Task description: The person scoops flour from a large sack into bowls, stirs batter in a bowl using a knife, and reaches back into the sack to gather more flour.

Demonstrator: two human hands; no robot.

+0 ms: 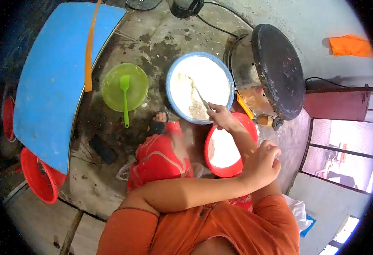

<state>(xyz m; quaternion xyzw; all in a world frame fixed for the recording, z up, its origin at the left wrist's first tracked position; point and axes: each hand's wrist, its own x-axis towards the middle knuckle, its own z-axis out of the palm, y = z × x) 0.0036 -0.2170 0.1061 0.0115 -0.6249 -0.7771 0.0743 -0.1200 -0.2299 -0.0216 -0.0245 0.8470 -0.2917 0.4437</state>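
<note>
My right hand [222, 117] grips the handle of a metal spoon [201, 98], whose far end dips into white batter or flour in a blue-rimmed basin [168, 87]. Just below that hand, a red basin [253, 127] holds more white material and is partly covered by my right forearm. My left arm crosses in front of my body, and my left hand [261, 166] is curled closed beside the right forearm, with nothing visible in its fingers. A green spatula [125, 95] lies across a translucent green bowl [110, 91] on the floor, left of the blue-rimmed basin.
A large round metal stove with a dark plate [280, 70] stands at right. The blue tabletop [52, 80] fills the left, with a red bucket [42, 180] below it. Cables [220, 27] run along the floor at top. My foot [160, 118] is near the basin.
</note>
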